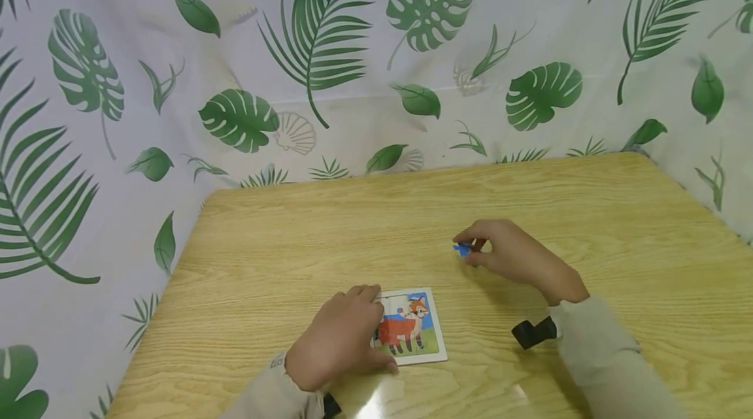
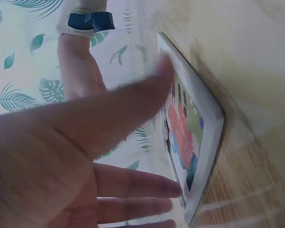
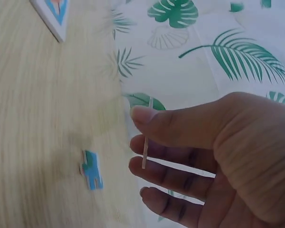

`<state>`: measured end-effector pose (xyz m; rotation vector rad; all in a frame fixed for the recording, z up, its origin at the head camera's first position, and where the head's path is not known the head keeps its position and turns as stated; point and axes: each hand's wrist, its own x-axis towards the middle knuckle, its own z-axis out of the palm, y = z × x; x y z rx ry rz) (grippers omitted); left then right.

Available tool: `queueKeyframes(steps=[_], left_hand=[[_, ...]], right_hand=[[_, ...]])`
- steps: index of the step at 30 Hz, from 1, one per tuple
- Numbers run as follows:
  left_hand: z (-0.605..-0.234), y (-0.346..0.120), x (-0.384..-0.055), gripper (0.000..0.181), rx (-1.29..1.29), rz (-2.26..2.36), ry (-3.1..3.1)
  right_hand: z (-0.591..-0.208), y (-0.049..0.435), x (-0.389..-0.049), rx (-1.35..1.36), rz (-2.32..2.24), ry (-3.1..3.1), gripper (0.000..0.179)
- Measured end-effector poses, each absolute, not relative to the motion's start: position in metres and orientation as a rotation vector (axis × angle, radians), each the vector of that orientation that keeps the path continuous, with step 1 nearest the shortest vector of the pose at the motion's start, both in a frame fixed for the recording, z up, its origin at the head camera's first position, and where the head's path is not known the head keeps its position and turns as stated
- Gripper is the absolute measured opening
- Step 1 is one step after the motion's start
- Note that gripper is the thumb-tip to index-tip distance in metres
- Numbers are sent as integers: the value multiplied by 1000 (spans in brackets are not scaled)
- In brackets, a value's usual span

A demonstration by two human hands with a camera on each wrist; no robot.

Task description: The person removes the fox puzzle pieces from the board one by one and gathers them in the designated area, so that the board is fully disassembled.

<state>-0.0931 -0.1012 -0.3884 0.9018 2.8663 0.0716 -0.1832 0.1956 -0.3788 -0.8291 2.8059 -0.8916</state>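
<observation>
A square fox jigsaw puzzle (image 1: 412,331) in a white frame lies on the table, bare board showing at its upper left. My left hand (image 1: 341,334) spans the frame's left side, fingers at the far corner and thumb by the near edge. In the left wrist view those fingers (image 2: 137,183) are fairly straight and reach the frame (image 2: 211,114). To the right, my right hand (image 1: 518,255) pinches a thin puzzle piece (image 3: 146,142), seen edge-on between thumb and fingers. Another piece (image 3: 91,169), blue and green, lies on the table below that hand.
The wooden table (image 1: 306,229) reaches back to a white curtain (image 1: 353,125) printed with green leaves, which also stands along both sides. A black strap mount (image 1: 534,333) sticks out from the right sleeve (image 1: 606,347).
</observation>
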Motion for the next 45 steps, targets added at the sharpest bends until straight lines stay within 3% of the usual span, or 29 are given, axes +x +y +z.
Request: queueKeyframes(steps=[11,18,45], left_hand=[[-388,-99,-91,71,1003,130,2878],[-389,-101,-93,61,1014,62,2880],[-385,-103,-92,63,1011,12,2877]], right_hand=[[-380,221,-191,-770,-843,2859,35],[-386,232,-197,-683,-820,2849,22],[-405,239,-202,-709,-756,2862,21]])
